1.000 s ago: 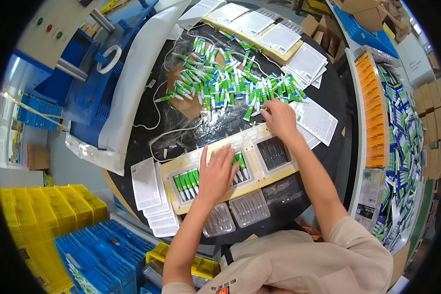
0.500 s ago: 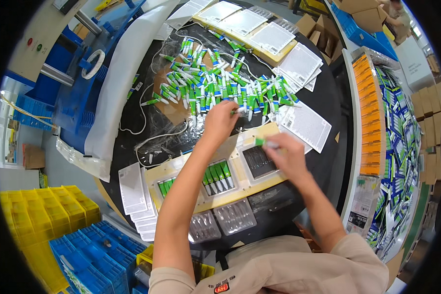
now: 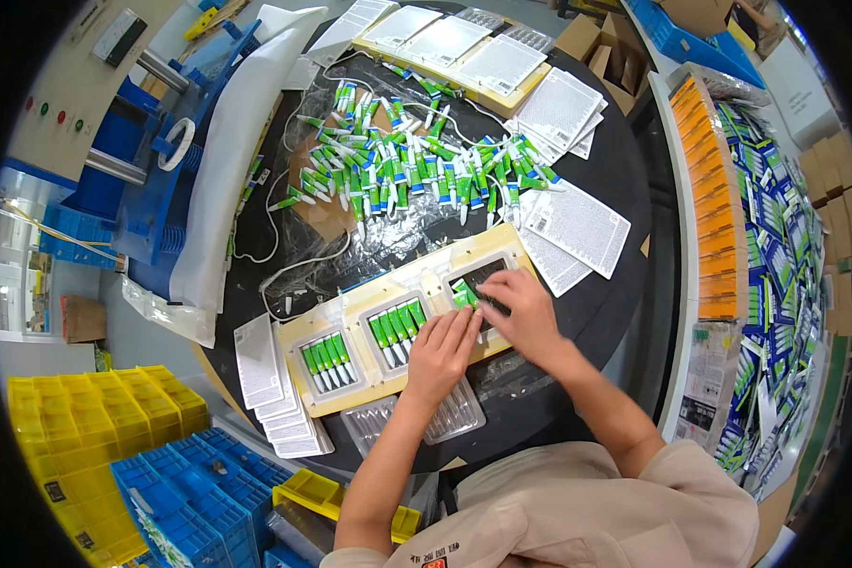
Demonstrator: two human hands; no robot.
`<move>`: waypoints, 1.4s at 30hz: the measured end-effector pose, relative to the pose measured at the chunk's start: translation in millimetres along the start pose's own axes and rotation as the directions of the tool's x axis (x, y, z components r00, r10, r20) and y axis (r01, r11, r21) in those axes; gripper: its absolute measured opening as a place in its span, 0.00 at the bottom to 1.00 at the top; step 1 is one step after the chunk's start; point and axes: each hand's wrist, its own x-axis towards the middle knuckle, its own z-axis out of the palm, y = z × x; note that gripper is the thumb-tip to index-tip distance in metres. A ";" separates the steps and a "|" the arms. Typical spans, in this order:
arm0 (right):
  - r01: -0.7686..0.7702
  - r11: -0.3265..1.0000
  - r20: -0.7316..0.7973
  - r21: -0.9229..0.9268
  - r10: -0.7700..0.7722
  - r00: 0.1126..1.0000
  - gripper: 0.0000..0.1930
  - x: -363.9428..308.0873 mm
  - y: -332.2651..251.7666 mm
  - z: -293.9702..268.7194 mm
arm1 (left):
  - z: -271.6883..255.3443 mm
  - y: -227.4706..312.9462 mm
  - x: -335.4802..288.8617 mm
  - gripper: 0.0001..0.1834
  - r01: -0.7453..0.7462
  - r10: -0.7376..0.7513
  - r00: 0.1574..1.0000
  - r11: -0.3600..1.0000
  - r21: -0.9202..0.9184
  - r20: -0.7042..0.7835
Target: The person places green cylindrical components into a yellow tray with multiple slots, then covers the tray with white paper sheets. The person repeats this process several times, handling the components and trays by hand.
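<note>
A cream-yellow jig (image 3: 352,315) with three windows lies across the front of the round black table. Small green-and-white squeeze tubes (image 3: 397,327) with white caps fill the middle window, and more tubes (image 3: 326,362) stand side by side in the left one. At the right window, a couple of green tubes (image 3: 462,292) lie in the clear blister tray. My left hand (image 3: 439,358) has its fingers pressed together over the caps' end of these tubes. My right hand (image 3: 523,317) pinches a tube there from the right; its fingers partly hide it.
A large heap of loose tubes (image 3: 398,170) spreads beyond the jig, with a white cord (image 3: 305,267) around it. Printed cards (image 3: 577,227) lie at right and left. Clear blister trays (image 3: 456,413) sit before the jig. Another card-covered jig (image 3: 450,52) stands at the back.
My left hand has come from the heap down to the right window. My right hand has moved slightly left and down onto the same window, where green tubes now lie.
</note>
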 end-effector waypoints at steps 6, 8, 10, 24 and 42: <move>-0.044 0.982 -0.061 -0.186 0.033 0.998 0.06 105.0 54.2 4.3 | 2.4 6.4 10.9 0.22 0.025 -0.025 0.996 1.000 -0.004 -0.091; -0.045 0.932 0.078 -0.360 0.078 0.994 0.09 131.1 59.7 20.4 | 10.5 14.6 19.3 0.22 0.017 -0.018 0.998 1.000 -0.012 -0.054; -0.072 0.884 0.169 -0.463 0.168 0.971 0.12 141.3 60.5 37.9 | 18.1 21.2 22.2 0.21 0.048 -0.048 0.998 0.999 0.004 0.046; 0.048 0.962 0.032 -0.269 -0.041 0.999 0.15 17.6 8.8 -38.3 | 14.1 11.5 -5.4 0.31 0.211 -0.192 0.948 0.977 -0.046 0.255; -0.145 0.989 0.081 0.004 0.144 0.986 0.12 41.8 32.7 -22.4 | 5.5 -6.0 6.9 0.40 0.126 -0.080 0.893 0.989 -0.075 0.443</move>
